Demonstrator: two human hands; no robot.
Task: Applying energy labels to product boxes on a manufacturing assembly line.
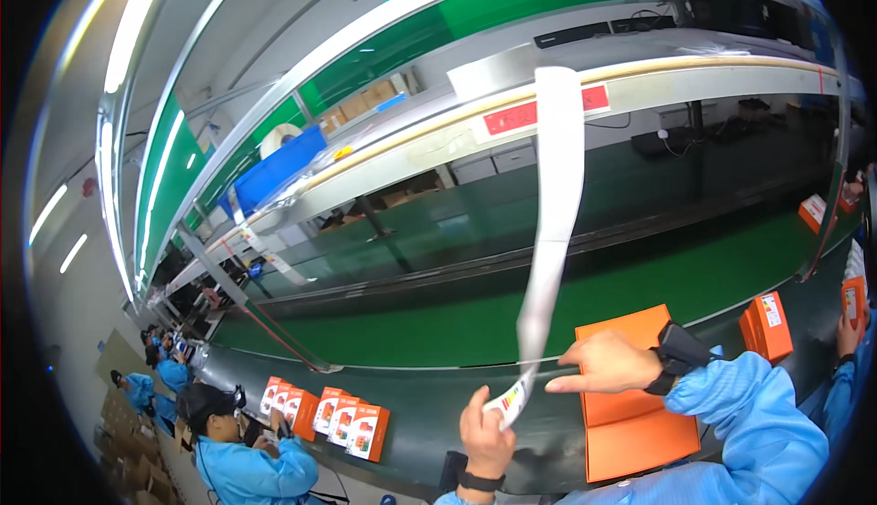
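Your left hand [485, 439] pinches the lower end of a long white paper label strip [554, 231], fingers closed on its printed tip. The strip rises toward 12 o'clock, blurred, well above the counter. Your right hand [605, 362] sits at 3 o'clock from the strip, index finger stretched out to touch its lower part, the other fingers curled; it grips nothing.

Under your right wrist lies a flat, opened orange cardboard box [630, 414] on the dark green conveyor counter [429, 404], its near edge close to the counter's front rim. At 9 o'clock a row of small orange-and-white boxes [327, 411] stands before a co-worker in a blue coat [247, 468]. Bare belt lies between that row and your left hand. At 3 o'clock stands an upright orange box [766, 326].
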